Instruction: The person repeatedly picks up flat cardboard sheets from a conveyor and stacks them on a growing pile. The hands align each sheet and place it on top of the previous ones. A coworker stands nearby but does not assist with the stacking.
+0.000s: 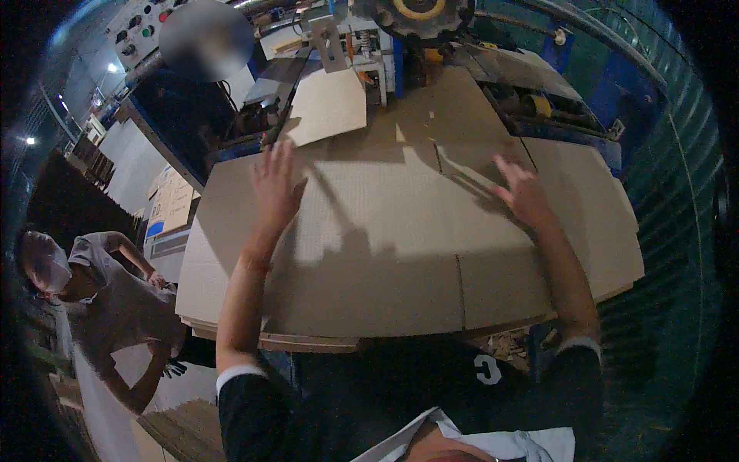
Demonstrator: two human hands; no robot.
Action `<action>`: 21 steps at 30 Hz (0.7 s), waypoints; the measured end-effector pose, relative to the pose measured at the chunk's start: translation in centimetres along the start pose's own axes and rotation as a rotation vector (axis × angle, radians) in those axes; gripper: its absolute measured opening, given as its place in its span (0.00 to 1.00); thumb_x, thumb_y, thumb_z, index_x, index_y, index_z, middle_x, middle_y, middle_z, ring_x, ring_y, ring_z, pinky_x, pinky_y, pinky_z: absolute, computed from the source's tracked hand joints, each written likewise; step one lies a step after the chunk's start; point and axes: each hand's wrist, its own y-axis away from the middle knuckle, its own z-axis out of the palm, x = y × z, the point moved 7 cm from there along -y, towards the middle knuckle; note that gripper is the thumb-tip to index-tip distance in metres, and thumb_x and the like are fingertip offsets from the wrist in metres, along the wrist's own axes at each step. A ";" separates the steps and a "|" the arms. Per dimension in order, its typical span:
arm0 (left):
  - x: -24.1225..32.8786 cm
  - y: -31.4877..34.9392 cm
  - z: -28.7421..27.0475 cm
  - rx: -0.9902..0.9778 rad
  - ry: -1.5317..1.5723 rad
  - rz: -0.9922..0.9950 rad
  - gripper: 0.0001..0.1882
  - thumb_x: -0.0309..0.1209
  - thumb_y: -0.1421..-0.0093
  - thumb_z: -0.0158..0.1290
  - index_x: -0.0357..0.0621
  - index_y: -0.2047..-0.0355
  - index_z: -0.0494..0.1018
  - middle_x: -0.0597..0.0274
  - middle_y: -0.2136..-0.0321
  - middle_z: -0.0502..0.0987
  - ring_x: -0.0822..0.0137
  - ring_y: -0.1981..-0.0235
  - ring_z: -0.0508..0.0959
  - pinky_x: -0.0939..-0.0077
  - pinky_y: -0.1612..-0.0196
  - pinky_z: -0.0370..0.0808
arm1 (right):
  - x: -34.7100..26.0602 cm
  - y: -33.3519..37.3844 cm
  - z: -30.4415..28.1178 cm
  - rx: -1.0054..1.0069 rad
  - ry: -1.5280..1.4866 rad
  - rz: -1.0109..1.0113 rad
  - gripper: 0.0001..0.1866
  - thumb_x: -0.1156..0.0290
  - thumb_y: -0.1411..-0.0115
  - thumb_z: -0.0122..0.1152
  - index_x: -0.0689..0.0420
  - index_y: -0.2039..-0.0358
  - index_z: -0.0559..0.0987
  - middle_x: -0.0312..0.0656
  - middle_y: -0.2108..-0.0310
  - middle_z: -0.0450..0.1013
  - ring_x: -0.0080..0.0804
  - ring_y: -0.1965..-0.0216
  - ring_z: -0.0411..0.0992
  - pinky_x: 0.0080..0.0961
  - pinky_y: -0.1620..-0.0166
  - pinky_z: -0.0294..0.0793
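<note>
A broad brown cardboard sheet (369, 208) with slots and crease lines lies in front of me, on top of other sheets whose edges show at the front. My left hand (279, 185) is over its far left part, fingers stretched forward and holding nothing. Over the right part is my right hand (523, 192), its fingers apart and also without anything in them. Whether either palm presses on the cardboard I cannot tell. Beyond my left fingertips, a lighter cardboard flap (327, 106) reaches under a metal bracket (329, 45) of the machine.
A dark toothed wheel (422, 17) sits above the machine's middle, with blue frame parts either side. At upper left is a control panel (138, 32) with buttons. A co-worker (127, 308) stands to my left, near a cardboard stack (181, 433). Green corrugated sheeting (685, 231) lines the right.
</note>
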 end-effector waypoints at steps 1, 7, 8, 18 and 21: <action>-1.9 2.6 -2.2 0.015 0.034 -0.137 0.39 0.34 0.48 0.56 0.43 0.39 0.50 0.47 0.48 0.65 0.50 0.44 0.62 0.51 0.44 0.57 | 1.8 2.7 -1.3 0.004 -0.030 0.050 0.31 0.57 0.45 0.55 0.54 0.42 0.62 0.47 0.40 0.55 0.49 0.40 0.53 0.37 0.38 0.49; -13.4 28.5 -11.0 0.431 -0.194 -1.311 0.37 0.39 0.43 0.52 0.27 0.42 0.49 0.37 0.43 0.55 0.48 0.41 0.55 0.60 0.38 0.46 | 16.7 18.9 -7.1 0.323 -0.029 0.716 0.29 0.59 0.44 0.54 0.56 0.44 0.63 0.47 0.41 0.57 0.47 0.42 0.56 0.38 0.40 0.53; -13.1 30.1 -8.9 0.363 0.039 -1.215 0.39 0.39 0.44 0.52 0.28 0.41 0.46 0.38 0.42 0.53 0.49 0.39 0.51 0.60 0.37 0.43 | 18.0 19.4 -6.7 0.365 -0.105 0.667 0.29 0.59 0.44 0.54 0.56 0.44 0.63 0.47 0.41 0.57 0.47 0.42 0.56 0.38 0.40 0.53; -9.2 23.8 -10.0 0.132 0.280 -1.411 0.45 0.47 0.46 0.53 0.25 0.41 0.46 0.32 0.39 0.43 0.42 0.37 0.45 0.58 0.37 0.44 | 22.3 19.6 -4.4 0.518 -0.409 0.726 0.27 0.62 0.44 0.54 0.60 0.46 0.65 0.48 0.44 0.59 0.45 0.46 0.60 0.39 0.43 0.59; -9.3 22.4 -13.2 0.567 0.485 -1.254 0.40 0.41 0.43 0.52 0.27 0.41 0.48 0.36 0.40 0.50 0.46 0.40 0.55 0.66 0.38 0.50 | 23.9 20.9 -7.2 0.587 -0.460 0.725 0.26 0.63 0.43 0.54 0.61 0.46 0.65 0.49 0.45 0.60 0.45 0.47 0.61 0.39 0.44 0.61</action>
